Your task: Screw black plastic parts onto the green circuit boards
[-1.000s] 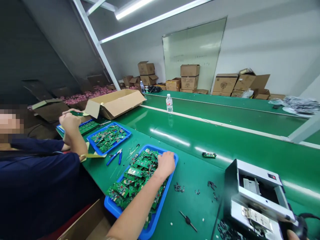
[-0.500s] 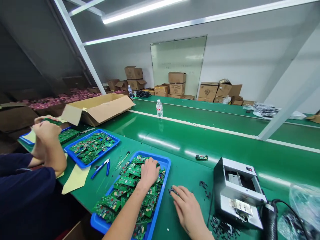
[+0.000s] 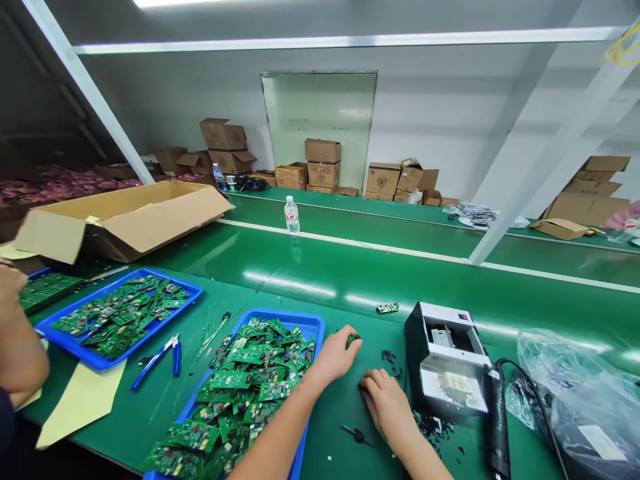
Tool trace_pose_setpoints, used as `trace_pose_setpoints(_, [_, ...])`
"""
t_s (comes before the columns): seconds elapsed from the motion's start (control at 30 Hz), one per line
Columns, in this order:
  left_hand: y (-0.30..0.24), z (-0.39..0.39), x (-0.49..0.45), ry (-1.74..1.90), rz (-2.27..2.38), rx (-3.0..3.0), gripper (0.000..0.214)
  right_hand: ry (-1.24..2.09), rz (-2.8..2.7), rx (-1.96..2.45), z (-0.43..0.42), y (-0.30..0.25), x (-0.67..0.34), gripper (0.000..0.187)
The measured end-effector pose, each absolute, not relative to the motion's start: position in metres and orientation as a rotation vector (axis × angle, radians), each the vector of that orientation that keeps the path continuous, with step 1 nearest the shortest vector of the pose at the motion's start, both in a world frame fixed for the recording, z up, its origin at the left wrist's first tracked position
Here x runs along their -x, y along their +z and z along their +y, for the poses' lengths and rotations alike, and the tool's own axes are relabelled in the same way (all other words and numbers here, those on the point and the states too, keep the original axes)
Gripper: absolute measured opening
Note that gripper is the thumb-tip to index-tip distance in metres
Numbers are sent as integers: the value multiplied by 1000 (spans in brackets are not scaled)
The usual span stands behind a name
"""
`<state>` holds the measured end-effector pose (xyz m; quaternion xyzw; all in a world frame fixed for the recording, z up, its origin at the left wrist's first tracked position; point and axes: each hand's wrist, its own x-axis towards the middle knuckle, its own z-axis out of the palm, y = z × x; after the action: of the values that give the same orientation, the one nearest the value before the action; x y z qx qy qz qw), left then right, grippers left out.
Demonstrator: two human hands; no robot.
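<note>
The person's left hand has a narrow grip on a small green circuit board, pinched between thumb and fingertips just above the worktop. The forearm reaches out over the rim of a blue tray, which is heaped with green circuit boards. The wrist is turned inward and the hand sits just beyond the tray's corner.

A pinch that small is easy to lose. A slip of the fingers could drop the board among the black plastic bits just beside the right hand, where it could get mixed up with them. The boards are piled high, so the forearm could also nudge the heap and tip some over the rim.

The right hand rests low on the worktop, its fingers loosely curled and pointing toward the left hand. Whether it holds anything small cannot be told from this view. A careless sweep of it could scatter the black bits, or the larger heap of them near the grey metal machine. A black corded tool lies against that machine, with a clear plastic bag to its right.

Farther left are a second blue tray of boards and blue-handled pliers. A co-worker's hand shows at the picture's left edge.
</note>
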<state>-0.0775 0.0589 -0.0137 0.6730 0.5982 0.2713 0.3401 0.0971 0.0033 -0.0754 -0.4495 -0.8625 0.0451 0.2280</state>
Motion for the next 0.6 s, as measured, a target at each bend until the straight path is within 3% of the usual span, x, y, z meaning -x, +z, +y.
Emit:
trace_pose_setpoints(0.2, [-26,52,60,634,1365,-1450,19,189,-2348,1262,-1,-70,-108,36])
trace_pose_setpoints(0.6, [-38,55,73,648,1313,-1342,26,-90,-2102,1599,-8,-70,-95,16])
